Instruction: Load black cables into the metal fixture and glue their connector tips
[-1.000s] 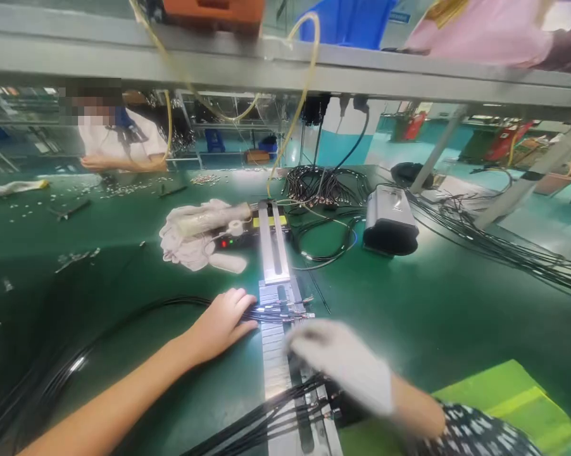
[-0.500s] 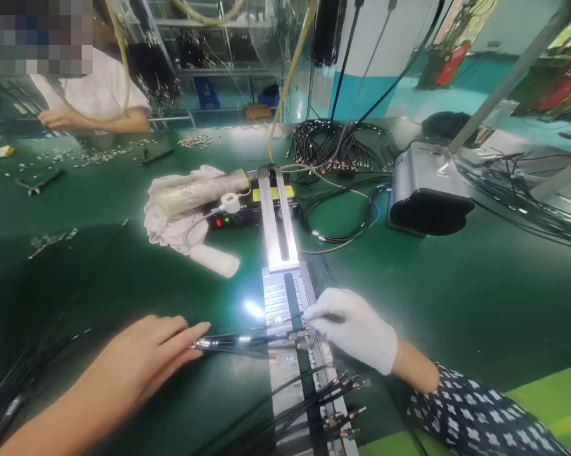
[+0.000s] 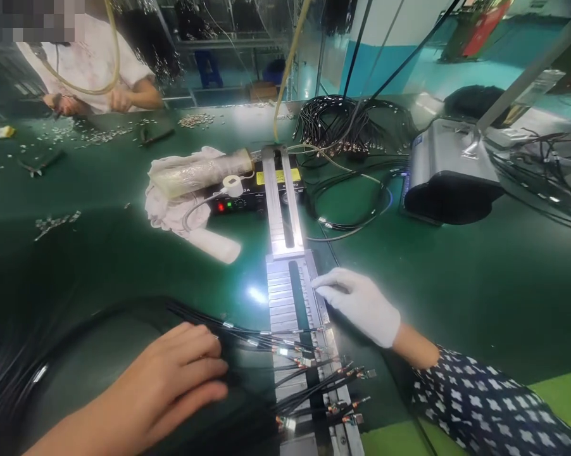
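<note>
Black cables [image 3: 245,329] across the near part of a slotted metal rail [image 3: 278,288], with metal-tipped ends [image 3: 353,418] out past the right edge and long runs off to the left over the green tabletop [image 3: 409,291]. Likely light one by one, springy rather than stiff, with a smooth jacket — a bit slippery, and prone to roll or tangle in a bunch. Probably tough along the jacket, more delicate at the tips. Best held on the jacket a little behind the tips, between thumb and fingers, without squeezing the metal. Left hand [image 3: 181,373], bare, just beside the bundle, left of the rail, with fingers loosely curled and thumb apart, nothing visible in the gap. Palm side hidden, so no sure call on anything caught underneath. Right hand [image 3: 366,307], in a white glove, at the rail's right edge, beyond the cable ends, with thumb and forefinger nearly together as in a light pinch. Nothing clearly visible between the tips — too small to call empty or holding. Contact with the rail edge likely, not certain. Farther off, a black box [image 3: 252,204] with red and green lights, at the rail's far end.
</note>
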`<state>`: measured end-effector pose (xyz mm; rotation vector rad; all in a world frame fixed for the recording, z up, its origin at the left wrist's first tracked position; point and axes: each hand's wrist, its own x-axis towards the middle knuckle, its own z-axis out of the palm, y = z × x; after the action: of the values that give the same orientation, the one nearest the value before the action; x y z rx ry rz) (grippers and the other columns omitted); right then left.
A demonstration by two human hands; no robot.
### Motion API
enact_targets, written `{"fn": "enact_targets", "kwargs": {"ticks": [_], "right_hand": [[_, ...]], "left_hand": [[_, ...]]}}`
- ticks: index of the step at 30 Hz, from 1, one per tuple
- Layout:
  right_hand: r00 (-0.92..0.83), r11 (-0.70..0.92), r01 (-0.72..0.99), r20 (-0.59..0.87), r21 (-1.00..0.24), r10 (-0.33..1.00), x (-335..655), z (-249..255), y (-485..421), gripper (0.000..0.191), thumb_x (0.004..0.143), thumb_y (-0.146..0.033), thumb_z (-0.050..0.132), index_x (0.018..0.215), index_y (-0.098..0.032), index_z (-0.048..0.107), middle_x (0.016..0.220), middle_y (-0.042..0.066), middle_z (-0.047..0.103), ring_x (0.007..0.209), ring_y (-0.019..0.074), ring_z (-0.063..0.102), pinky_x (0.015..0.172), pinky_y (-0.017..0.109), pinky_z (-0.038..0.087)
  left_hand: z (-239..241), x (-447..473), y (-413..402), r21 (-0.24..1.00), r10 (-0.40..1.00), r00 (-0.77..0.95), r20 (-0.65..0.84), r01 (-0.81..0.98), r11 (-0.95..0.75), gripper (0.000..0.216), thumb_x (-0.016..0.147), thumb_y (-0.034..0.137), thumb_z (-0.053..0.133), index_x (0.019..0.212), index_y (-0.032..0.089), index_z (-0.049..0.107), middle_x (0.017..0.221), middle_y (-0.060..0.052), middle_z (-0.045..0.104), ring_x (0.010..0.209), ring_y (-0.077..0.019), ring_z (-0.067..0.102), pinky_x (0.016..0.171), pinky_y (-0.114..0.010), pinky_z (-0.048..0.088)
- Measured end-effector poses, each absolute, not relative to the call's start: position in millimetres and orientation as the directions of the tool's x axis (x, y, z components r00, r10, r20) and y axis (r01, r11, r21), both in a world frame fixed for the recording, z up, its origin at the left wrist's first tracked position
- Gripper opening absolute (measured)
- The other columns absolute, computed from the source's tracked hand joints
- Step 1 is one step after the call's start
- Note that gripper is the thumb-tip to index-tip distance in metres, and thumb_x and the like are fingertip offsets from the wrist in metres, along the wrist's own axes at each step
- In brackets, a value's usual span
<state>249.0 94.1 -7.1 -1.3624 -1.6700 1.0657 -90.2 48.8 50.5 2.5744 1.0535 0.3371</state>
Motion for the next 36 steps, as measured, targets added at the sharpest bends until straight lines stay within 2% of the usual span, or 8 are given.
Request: {"fn": "enact_targets", "kwargs": {"ticks": [3,7,15,19,24,30,34,36], "right_hand": [[-0.18,0.078,0.363,0.012,-0.929,0.984,247.7,-5.9,96.4,0.017,0.085,-0.029,0.063,0.088,-0.024,0.079,0.096,0.004,0.076,0.09,0.0197,0.071,0.082,0.034,0.058],[-0.162,0.105,0.366,0.048,-0.925,0.986,248.0,-6.7,97.1,0.016,0.085,-0.026,0.064,0.089,-0.024,0.079,0.096,0.004,0.076,0.092,0.0198,0.07,0.086,0.034,0.057],[-0.195,0.209,0.416,0.138,-0.885,0.971,248.4,-4.6,94.4,0.016,0.091,-0.021,0.064,0.096,-0.023,0.078,0.094,0.003,0.072,0.083,0.0165,0.067,0.075,0.03,0.053],[-0.373,0.43,0.498,0.262,-0.753,0.89,246.4,-0.3,92.6,0.003,0.083,-0.026,0.08,0.085,-0.024,0.079,0.091,0.003,0.068,0.087,0.018,0.064,0.079,0.033,0.048],[-0.48,0.533,0.588,0.268,-0.609,0.835,245.2,3.9,91.3,0.021,0.089,-0.027,0.075,0.069,-0.023,0.077,0.074,0.002,0.064,0.076,0.0169,0.058,0.074,0.033,0.041],[-0.531,0.557,0.51,0.27,-0.655,0.803,245.7,13.6,83.7,0.029,0.086,-0.019,0.074,0.058,-0.023,0.072,0.059,-0.003,0.055,0.065,0.0143,0.052,0.076,0.032,0.042],[-0.54,0.527,0.331,0.301,-0.783,0.786,251.1,16.0,79.4,0.039,0.097,-0.027,0.056,0.061,-0.022,0.07,0.076,0.0,0.066,0.082,0.0173,0.062,0.086,0.035,0.046],[-0.456,0.462,0.261,0.313,-0.848,0.833,254.0,12.6,81.6,0.047,0.104,-0.035,0.042,0.07,-0.022,0.071,0.084,0.003,0.068,0.087,0.0183,0.065,0.087,0.035,0.048]], "left_hand": [[44.5,-70.5,61.8,0.429,0.722,0.687,0.081,0.63,-0.648,0.022,0.102,0.033,0.05,0.11,0.029,0.069,0.104,-0.003,0.07,0.093,-0.0179,0.062,0.08,-0.03,0.049],[26.8,-34.5,73.8,0.517,0.724,0.688,0.045,0.604,-0.606,0.026,0.103,0.04,0.047,0.118,0.027,0.064,0.108,-0.005,0.068,0.097,-0.0203,0.059,0.085,-0.033,0.048],[10.1,18.8,78.2,0.564,0.711,0.701,0.061,0.563,-0.604,0.022,0.098,0.031,0.051,0.091,0.023,0.071,0.088,-0.004,0.066,0.085,-0.02,0.06,0.072,-0.033,0.048],[20.1,18.1,86.6,0.563,0.752,0.657,0.055,0.602,-0.567,0.022,0.098,0.031,0.053,0.09,0.023,0.071,0.091,-0.003,0.07,0.088,-0.018,0.063,0.079,-0.031,0.051],[27.5,-10.6,97.4,0.473,0.803,0.593,0.056,0.692,-0.545,0.033,0.1,0.041,0.047,0.088,0.024,0.072,0.087,-0.004,0.069,0.086,-0.0203,0.06,0.078,-0.034,0.047],[46.5,-86.7,86.4,0.393,0.853,0.518,0.068,0.772,-0.5,0.032,0.095,0.05,0.053,0.085,0.026,0.071,0.087,-0.003,0.071,0.081,-0.0214,0.065,0.075,-0.032,0.051],[65.1,-113.1,65.4,0.459,0.82,0.558,-0.127,0.766,-0.45,0.03,0.094,0.049,0.055,0.077,0.03,0.071,0.074,0.003,0.071,0.063,-0.0155,0.066,0.057,-0.024,0.051],[65.6,-105.1,59.8,0.431,0.844,0.527,-0.098,0.787,-0.441,0.031,0.095,0.05,0.053,0.082,0.03,0.072,0.076,0.002,0.071,0.063,-0.016,0.066,0.058,-0.025,0.051]]}}
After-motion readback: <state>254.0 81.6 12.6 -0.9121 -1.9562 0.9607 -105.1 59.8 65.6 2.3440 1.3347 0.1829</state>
